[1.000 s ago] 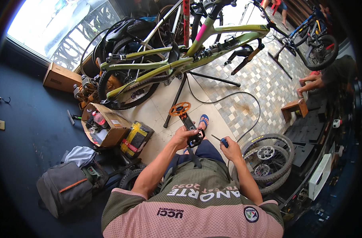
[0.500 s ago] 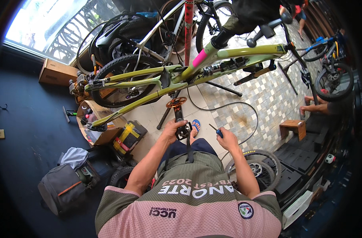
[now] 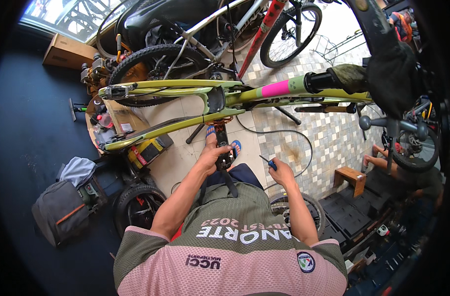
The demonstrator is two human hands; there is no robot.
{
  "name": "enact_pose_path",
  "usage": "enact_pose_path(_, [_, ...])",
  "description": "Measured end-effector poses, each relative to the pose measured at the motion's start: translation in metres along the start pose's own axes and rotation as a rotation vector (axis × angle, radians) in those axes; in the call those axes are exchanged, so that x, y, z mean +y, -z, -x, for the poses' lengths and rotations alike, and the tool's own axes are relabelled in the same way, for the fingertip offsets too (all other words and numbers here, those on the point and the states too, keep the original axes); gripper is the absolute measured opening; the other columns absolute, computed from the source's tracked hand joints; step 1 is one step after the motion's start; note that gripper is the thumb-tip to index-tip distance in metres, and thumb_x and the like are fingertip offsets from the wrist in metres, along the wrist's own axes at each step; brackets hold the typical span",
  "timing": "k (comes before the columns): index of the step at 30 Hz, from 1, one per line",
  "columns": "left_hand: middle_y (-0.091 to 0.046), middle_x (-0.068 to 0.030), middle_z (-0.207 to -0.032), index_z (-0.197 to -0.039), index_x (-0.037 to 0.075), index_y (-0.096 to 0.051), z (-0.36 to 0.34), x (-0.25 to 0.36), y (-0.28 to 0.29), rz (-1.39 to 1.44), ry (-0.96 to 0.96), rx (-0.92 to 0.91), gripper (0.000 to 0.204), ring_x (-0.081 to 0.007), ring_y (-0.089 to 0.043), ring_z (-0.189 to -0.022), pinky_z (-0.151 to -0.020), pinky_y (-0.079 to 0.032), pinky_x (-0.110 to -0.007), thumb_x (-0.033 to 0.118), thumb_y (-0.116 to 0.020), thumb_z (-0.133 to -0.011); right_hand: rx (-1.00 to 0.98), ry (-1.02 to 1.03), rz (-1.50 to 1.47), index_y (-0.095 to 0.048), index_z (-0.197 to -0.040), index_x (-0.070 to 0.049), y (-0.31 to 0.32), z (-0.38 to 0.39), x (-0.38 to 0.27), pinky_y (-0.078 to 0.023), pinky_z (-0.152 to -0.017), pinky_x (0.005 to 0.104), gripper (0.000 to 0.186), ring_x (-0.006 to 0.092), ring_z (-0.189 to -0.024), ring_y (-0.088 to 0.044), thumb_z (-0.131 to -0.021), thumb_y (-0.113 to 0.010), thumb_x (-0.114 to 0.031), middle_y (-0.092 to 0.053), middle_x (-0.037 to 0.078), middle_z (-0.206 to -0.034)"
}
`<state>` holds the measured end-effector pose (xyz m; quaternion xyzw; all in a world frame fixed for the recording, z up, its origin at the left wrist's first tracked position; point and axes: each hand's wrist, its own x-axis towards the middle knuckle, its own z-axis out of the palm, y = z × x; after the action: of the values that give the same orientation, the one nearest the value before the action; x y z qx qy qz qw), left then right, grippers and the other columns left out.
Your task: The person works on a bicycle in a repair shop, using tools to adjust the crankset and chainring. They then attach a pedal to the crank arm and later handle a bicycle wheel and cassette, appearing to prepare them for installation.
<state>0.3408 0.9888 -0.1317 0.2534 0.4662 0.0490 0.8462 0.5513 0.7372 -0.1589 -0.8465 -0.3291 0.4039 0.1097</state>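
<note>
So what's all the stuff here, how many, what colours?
Bike frame: 1, green and pink, front middle
Crank: 1, black, orange chainring, in left hand
Tool: 1, blue handle, in right hand
Other bikes: several, silver or dark, farther off
Pole: 1, red, upper middle
Cardboard boxes: 2, brown, left
Package: 1, yellow and black, left
Backpack: 1, grey, lower left
Cloth: 1, pale grey, by backpack
Stool: 1, brown, right
Cable: 1, black, on floor
Wheels: several, black, both sides
Sandals: 2, blue, on feet
Left hand: 1, bare, centre
Right hand: 1, bare, centre
</note>
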Motion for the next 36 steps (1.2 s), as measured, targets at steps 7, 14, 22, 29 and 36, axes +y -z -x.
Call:
enact_pose_path(7, [-0.071, -0.0064, -0.101, -0.113, 0.0, -0.061, 0.006, 0.029, 0.009, -0.033, 0.077, -0.103, 0.027, -0.0148, -0.07, -0.086, -0.079, -0.057, -0.03, 0.007, -0.076, -0.092, -0.018, -0.059, -0.004, -0.064, -0.114, -0.007, -0.006, -0.012, -0.018, -0.053, -0.085, 0.0528, 0.029, 0.0443, -0.099, -0.068, -0.09, -0.065, -0.023, -0.072, 0.023, -0.1])
enact_pose_path(14, [-0.069, -0.0006, -0.107, -0.12, 0.003, -0.063, -0.003, 0.052, 0.004, 0.017, 0.053, -0.136, 0.033, -0.0107, -0.061, -0.098, -0.093, -0.046, -0.027, -0.004, -0.066, -0.088, -0.002, -0.101, -0.075, -0.064, -0.116, -0.007, -0.015, -0.024, -0.04, -0.054, -0.085, 0.0504, 0.03, 0.0436, -0.099, -0.069, -0.089, -0.066, -0.02, -0.072, 0.022, -0.1])
enact_pose_path(22, [-0.062, -0.004, -0.113, -0.13, 0.005, -0.058, -0.006, 0.071, -0.01, 0.121, 0.036, -0.047, 0.047, -0.0153, -0.06, -0.106, -0.095, -0.046, -0.029, -0.007, -0.064, -0.085, -0.014, -0.184, -0.126, -0.063, -0.119, -0.007, -0.038, -0.018, -0.057, -0.054, -0.084, 0.0478, 0.033, 0.0434, -0.096, -0.07, -0.088, -0.067, -0.017, -0.071, 0.024, -0.096])
enact_pose_path(29, [-0.064, -0.0018, -0.111, -0.122, 0.006, -0.061, -0.01, 0.067, -0.009, 0.044, 0.095, -0.083, 0.032, -0.0134, -0.058, -0.104, -0.094, -0.045, -0.029, -0.003, -0.066, -0.091, 0.02, -0.306, -0.26, -0.065, -0.113, -0.008, -0.044, -0.014, -0.071, -0.053, -0.081, 0.049, 0.025, 0.0454, -0.096, -0.069, -0.091, -0.066, -0.019, -0.071, 0.024, -0.096])
enact_pose_path(36, [-0.063, -0.0019, -0.115, -0.131, 0.008, -0.057, -0.006, 0.072, -0.002, 0.049, 0.159, -0.122, 0.038, -0.013, -0.059, -0.11, -0.099, -0.045, -0.029, -0.004, -0.065, -0.096, 0.122, -0.386, -0.317, -0.06, -0.128, -0.01, -0.071, 0.003, -0.078, -0.053, -0.084, 0.0479, 0.036, 0.0453, -0.097, -0.069, -0.094, -0.067, -0.019, -0.07, 0.026, -0.099])
